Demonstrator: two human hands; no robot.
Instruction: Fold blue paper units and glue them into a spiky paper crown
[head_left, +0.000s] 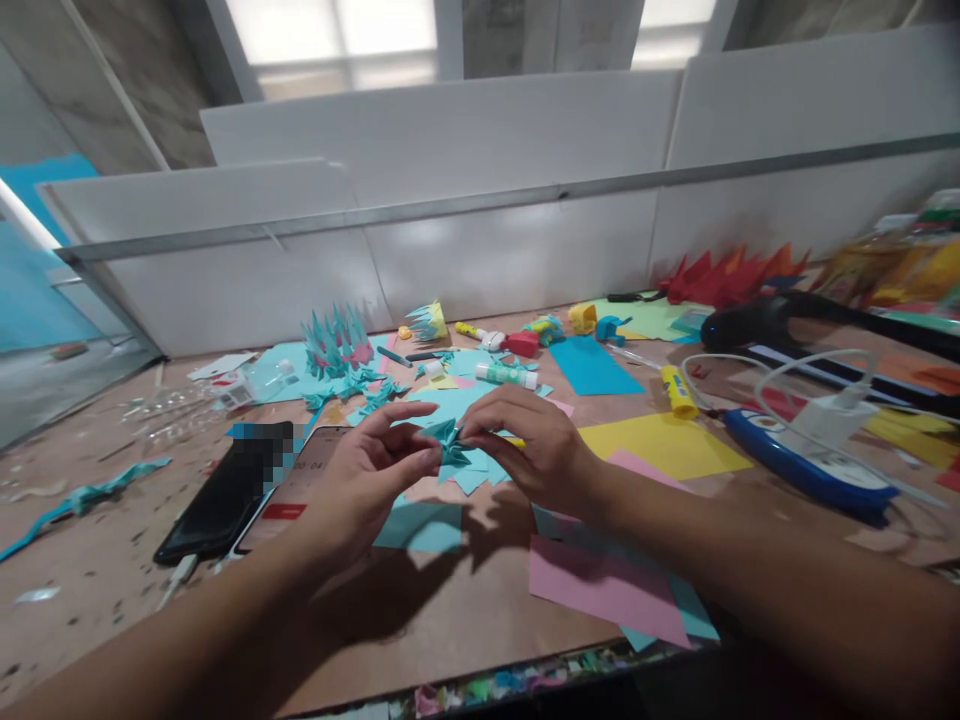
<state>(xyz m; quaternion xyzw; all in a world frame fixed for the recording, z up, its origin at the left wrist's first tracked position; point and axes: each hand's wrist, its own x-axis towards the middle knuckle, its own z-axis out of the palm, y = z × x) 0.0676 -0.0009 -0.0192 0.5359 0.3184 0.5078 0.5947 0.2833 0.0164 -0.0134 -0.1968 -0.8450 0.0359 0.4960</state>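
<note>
Between my two hands, above the middle of the table, is a small teal folded-paper piece (448,443) with pointed tips. My left hand (386,455) pinches its left side between thumb and fingers. From the right, my right hand (521,435) closes its thumb and forefinger on the piece's other edge. Teal paper sheets (420,525) lie beneath the hands. Just behind them are a glue stick (506,375) and a cluster of similar teal folded pieces (352,385). Pink paper (607,585) lies under my right forearm.
Two phones, one black (225,490), lie left of my hands. Yellow paper (667,445), a blue power strip (810,465) with cables and a yellow glue tube (679,392) are at the right. Red folded spikes (727,275) and bottles (922,250) stand behind. White panels (510,250) border the back.
</note>
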